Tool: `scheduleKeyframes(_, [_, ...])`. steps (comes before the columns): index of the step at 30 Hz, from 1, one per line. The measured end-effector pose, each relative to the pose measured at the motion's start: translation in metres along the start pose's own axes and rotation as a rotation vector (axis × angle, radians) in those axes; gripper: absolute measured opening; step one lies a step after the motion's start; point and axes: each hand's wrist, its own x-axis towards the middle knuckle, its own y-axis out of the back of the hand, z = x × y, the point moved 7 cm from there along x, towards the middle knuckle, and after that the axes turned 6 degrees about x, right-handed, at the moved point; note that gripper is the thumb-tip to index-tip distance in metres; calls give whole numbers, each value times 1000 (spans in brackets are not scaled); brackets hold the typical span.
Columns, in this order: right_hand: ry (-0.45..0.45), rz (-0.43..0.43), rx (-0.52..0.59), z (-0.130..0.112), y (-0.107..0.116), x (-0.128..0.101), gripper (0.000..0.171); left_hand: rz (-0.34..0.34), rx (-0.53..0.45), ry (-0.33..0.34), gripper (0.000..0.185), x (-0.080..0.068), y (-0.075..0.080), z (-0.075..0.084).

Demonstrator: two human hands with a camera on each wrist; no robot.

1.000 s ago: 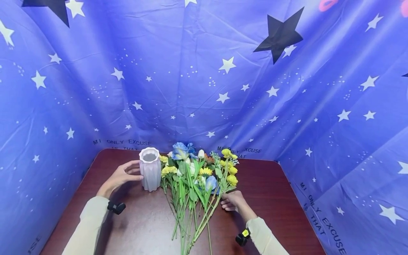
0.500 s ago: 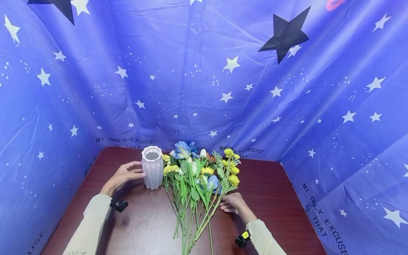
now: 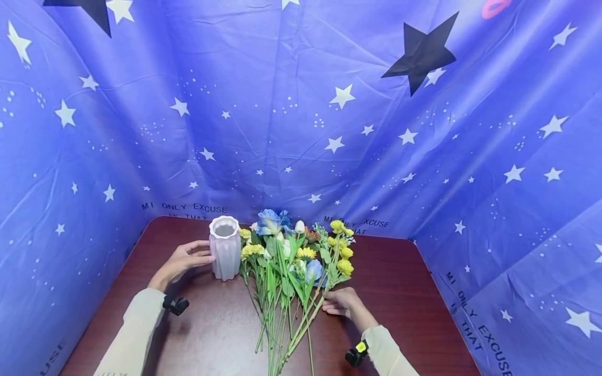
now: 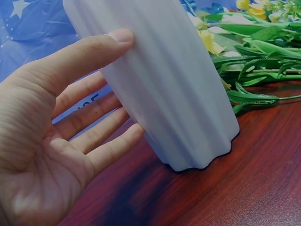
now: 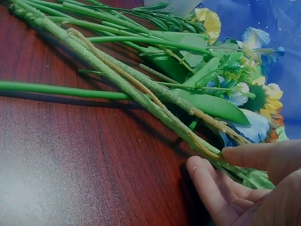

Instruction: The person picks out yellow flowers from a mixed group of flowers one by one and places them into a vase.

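Observation:
A pale ribbed vase stands upright on the dark wooden table. My left hand lies against its left side, thumb on the near face and straight fingers on the far side. To the vase's right lies a bunch of artificial flowers with blue, yellow and white heads pointing away and long green stems towards me. My right hand is at the right edge of the bunch and pinches one thick stem between thumb and fingers.
A blue star-printed cloth walls the table on the left, back and right. Bare wood lies in front of the vase and to the right of the flowers. Small black devices sit on both wrists.
Almost nothing differs. The view has shifted slightly, the left hand stays on the vase, and the right hand has slid a little along the stem towards me.

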Motion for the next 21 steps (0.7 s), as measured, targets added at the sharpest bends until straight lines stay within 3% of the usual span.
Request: scheduleKeyframes(21, [56,-142,66,-9,-4,-9,19,-3,-18,-2,64,0,1,-1])
